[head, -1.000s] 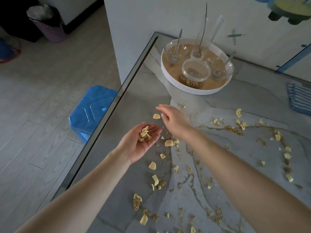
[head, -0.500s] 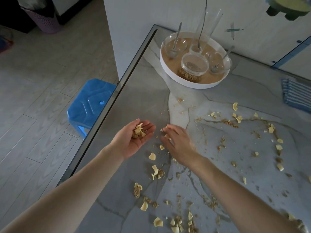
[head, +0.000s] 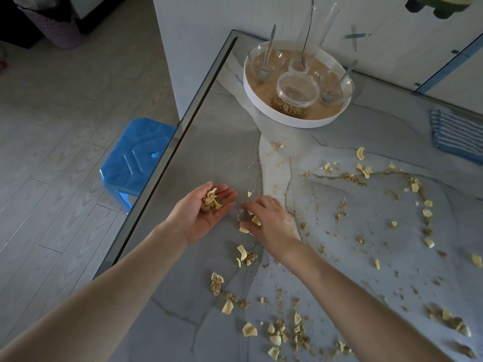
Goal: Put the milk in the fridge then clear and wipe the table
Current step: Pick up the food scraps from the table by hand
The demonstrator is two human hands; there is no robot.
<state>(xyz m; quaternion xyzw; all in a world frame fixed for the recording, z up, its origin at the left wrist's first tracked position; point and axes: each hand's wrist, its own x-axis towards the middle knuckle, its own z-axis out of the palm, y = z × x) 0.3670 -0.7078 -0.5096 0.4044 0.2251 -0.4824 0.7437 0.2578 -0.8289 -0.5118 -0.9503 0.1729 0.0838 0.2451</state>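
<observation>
Cupping a cereal heap [head: 210, 202] palm-up, the left hand [head: 201, 220] sits mid-frame. Just rightward, the right hand [head: 273, 224] pinches flakes [head: 255, 220].

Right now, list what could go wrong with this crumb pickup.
1. The heap of flakes in the open left hand sits near the table edge; a tilt could spill it onto the floor.
2. The right hand curls over loose flakes; its forearm could drag nearby crumbs around.
</observation>
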